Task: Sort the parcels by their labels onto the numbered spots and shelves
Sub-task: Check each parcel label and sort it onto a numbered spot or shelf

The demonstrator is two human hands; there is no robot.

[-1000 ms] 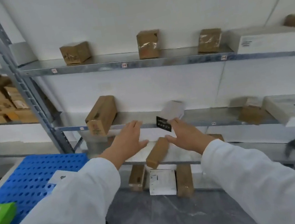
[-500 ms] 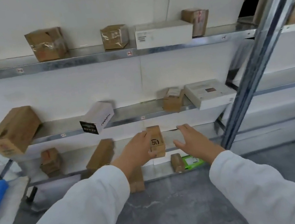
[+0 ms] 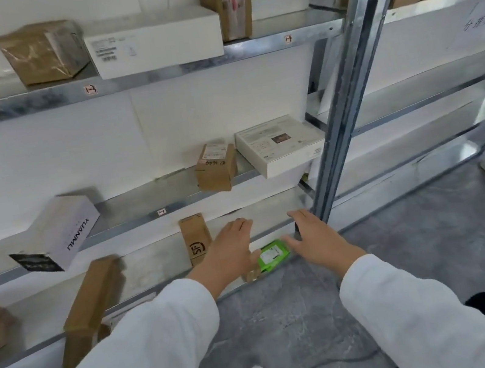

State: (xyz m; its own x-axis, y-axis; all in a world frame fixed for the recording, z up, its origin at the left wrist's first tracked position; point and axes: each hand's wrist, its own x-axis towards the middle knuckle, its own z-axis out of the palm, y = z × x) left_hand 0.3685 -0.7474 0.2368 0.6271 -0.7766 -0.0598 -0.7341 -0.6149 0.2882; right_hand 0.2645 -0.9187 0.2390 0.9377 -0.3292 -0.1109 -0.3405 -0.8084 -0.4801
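The left hand and right hand are held open with fingers straight, and nothing is gripped. The SF carton stands upright on the low shelf, at nine o'clock of the left hand. It is judged light, stiff, matte cardboard, best taken by its long sides. A glossy green packet, possibly soft, lies lower between the hands.

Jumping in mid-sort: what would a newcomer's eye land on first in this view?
The bright green parcel, low on the rack, stands out among the brown and white boxes. The left hand and right hand are open on either side of it, and contact is unclear. Just left of the left hand a brown SF box stands upright, and higher up the white YUANMU box juts over its shelf's front edge.
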